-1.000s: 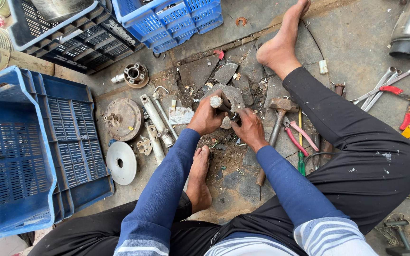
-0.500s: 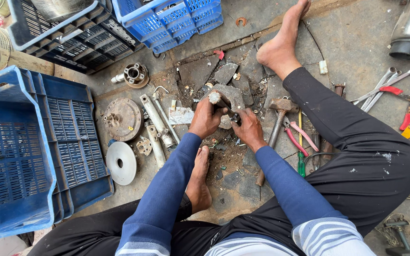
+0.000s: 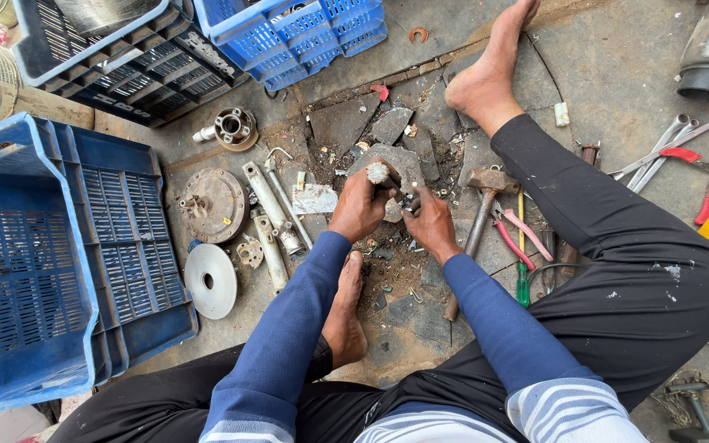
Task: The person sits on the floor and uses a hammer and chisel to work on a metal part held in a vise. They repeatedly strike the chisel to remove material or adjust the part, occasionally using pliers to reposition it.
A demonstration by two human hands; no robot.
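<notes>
Frame centre: left hand clenched around metal part; right hand gripping small dark piece beside it. Hammer just right; blue crate far left.

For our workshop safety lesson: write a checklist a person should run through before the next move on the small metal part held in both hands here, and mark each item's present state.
1. Both hands on the part: left hand and right hand grip the small metal part: ok.
2. Solid support beneath: flat stone under it: ok.
3. Hammer within reach, beside the right hand: ok.
4. Feet protected: bare foot close under the hands: not ok.
5. Floor free of debris: not ok.
6. Part seated firmly: cannot tell.
</notes>
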